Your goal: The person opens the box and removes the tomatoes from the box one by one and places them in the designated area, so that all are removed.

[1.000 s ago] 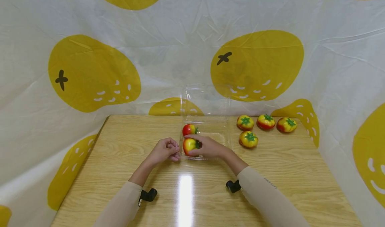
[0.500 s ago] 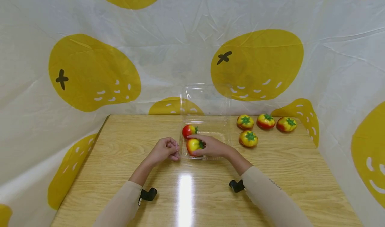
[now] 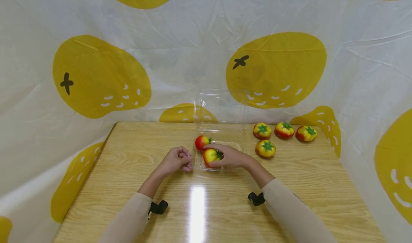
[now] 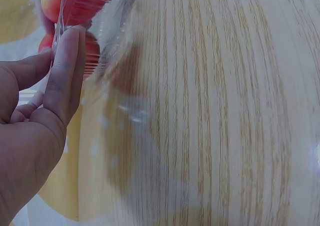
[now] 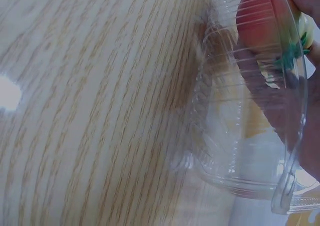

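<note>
A clear plastic clamshell container [image 3: 233, 145] stands with its lid [image 3: 220, 108] raised at the back. My left hand [image 3: 176, 160] pinches the container's left rim between thumb and fingers, as the left wrist view shows at the clear wall [image 4: 61, 15]. Inside, my right hand [image 3: 231, 157] grips a red-and-yellow tomato [image 3: 210, 157] near the front left, its green leafy top facing right. Another tomato [image 3: 201, 142] lies just behind it at the left wall, close to my right fingertips. Through the ribbed wall, the right wrist view shows the gripped tomato [image 5: 260, 18] beside my fingers.
Right of the container, several more tomatoes sit on the wooden table [image 3: 145, 135]: one in front [image 3: 265, 148] and a row behind, ending in a tomato at the far right [image 3: 307, 133]. A fruit-patterned cloth [image 3: 180, 57] hangs behind the table and along its sides.
My right hand has drawn the gripped tomato to the right, away from the container's left wall. The tomato behind it has shifted slightly forward. My left hand stays at the rim.
</note>
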{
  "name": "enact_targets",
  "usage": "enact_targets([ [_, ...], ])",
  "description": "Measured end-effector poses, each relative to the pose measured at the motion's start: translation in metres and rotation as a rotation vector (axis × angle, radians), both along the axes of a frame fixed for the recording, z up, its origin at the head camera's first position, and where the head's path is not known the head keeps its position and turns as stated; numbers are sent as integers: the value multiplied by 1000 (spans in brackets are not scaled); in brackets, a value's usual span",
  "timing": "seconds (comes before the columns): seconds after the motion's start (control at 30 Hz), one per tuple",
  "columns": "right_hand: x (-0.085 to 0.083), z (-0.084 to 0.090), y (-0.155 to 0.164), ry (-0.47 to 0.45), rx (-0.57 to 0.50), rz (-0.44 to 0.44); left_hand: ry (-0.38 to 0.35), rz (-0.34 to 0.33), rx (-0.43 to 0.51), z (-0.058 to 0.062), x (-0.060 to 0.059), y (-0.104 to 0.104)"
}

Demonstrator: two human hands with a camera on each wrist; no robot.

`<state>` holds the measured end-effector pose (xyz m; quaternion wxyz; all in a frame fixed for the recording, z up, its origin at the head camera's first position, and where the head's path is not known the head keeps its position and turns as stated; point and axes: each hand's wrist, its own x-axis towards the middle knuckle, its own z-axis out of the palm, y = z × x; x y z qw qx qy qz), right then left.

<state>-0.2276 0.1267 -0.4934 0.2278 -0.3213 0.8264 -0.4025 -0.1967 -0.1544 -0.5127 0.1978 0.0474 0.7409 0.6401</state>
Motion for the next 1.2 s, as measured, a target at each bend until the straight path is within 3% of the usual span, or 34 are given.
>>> enact_targets([
  [0.87,9,12,19,35,-1,7,-8,-41,3,-1,3,-1],
  [1.2,10,20,36,84,29,-33,-3,-48,-2,0,3,-1],
])
